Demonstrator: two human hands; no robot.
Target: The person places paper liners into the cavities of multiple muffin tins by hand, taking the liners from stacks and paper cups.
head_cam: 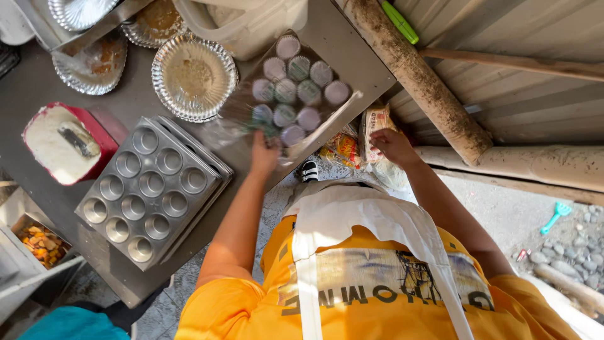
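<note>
Head view: my left hand (264, 153) is closed on the near edge of a clear plastic bag of small lidded cups (294, 88) (purple and green tops), pinching the film so the pack stays flat on the grey table (352, 50). Left of that hand sits the empty muffin tin (151, 189), with foil plates (194, 75) beyond it. My right hand (391, 145) reaches off the table edge, fingers curled on a printed packet (376, 123); grip unclear.
</note>
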